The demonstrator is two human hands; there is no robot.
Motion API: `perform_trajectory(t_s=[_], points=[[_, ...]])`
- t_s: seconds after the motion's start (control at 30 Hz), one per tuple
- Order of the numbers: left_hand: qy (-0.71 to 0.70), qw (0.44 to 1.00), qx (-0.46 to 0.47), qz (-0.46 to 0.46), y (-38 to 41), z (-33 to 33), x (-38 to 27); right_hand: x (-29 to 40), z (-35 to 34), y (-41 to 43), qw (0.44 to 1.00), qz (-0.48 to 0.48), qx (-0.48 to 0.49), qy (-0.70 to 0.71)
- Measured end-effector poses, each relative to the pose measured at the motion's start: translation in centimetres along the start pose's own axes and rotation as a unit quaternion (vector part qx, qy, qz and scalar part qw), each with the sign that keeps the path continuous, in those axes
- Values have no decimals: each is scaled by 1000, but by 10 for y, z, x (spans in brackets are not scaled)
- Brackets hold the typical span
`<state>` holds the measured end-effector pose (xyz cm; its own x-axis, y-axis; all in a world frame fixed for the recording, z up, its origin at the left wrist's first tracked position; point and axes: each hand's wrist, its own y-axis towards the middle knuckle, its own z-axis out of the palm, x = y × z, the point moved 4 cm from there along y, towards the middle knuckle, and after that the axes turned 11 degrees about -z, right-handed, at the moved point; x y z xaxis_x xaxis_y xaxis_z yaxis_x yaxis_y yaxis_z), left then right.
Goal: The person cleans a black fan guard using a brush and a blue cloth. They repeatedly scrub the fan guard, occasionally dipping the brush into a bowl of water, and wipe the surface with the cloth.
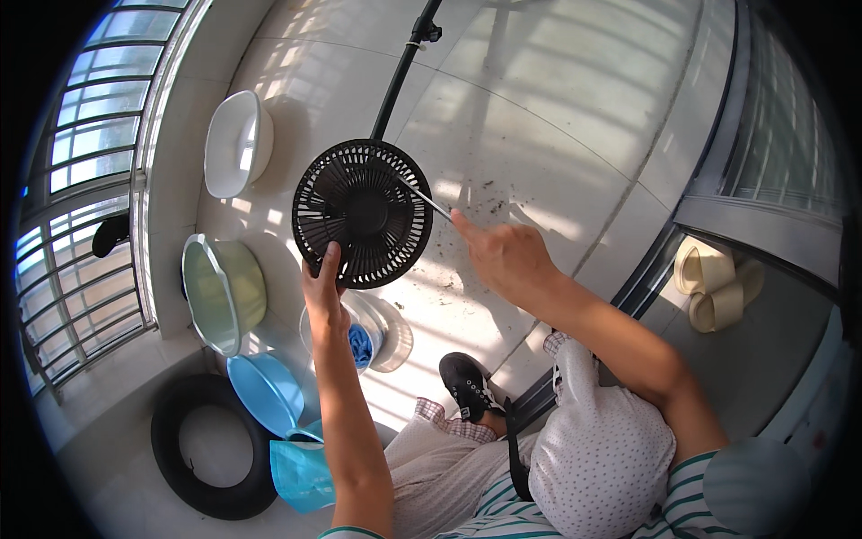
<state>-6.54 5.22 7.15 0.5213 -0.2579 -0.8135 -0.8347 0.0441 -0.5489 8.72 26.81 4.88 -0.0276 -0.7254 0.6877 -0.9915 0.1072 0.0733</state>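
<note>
A round black fan head (366, 211) with a slotted grille sits at the end of a black pole (399, 87). My left hand (326, 291) grips its lower left rim, with the thumb lying over the grille. In my right hand (506, 255) is a thin metal tool (431, 202), perhaps a screwdriver, with the index finger stretched along it. The tool's far end meets the grille at the upper right; its tip is hard to make out. Below the fan, partly behind my left forearm, stands a clear plastic container (377, 337) with a blue cloth (360, 345) inside.
Along the window wall are a white basin (264, 145), a pale green basin (252, 290), a blue basin (266, 394) and a black inner tube (165, 431). Dark debris (495, 199) is scattered on the tiles. Slippers (720, 296) lie beyond the sliding door track (646, 276) at right.
</note>
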Motion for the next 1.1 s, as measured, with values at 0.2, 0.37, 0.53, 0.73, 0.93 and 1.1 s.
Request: perform_trajectory(t_s=[0.2,0.37,0.53,0.73,0.93,1.1], points=[[-4,1000,20,3,-1,5,1,7,2,0,999,-30,-13,-17],[-17,1000,5,1,0,1,2,11,8,-7,999,-14,9,39],[-14,1000,19,-1,2,-1,6,-1,10,-1,994,13,-49,97],[-9,999,37,-19,3,-1,14,-3,11,6,931,111,6,347],[-17,995,87,-35,7,2,41,-5,18,9,795,246,71,551],[-49,990,125,-34,17,1,75,3,41,-1,778,267,27,568]])
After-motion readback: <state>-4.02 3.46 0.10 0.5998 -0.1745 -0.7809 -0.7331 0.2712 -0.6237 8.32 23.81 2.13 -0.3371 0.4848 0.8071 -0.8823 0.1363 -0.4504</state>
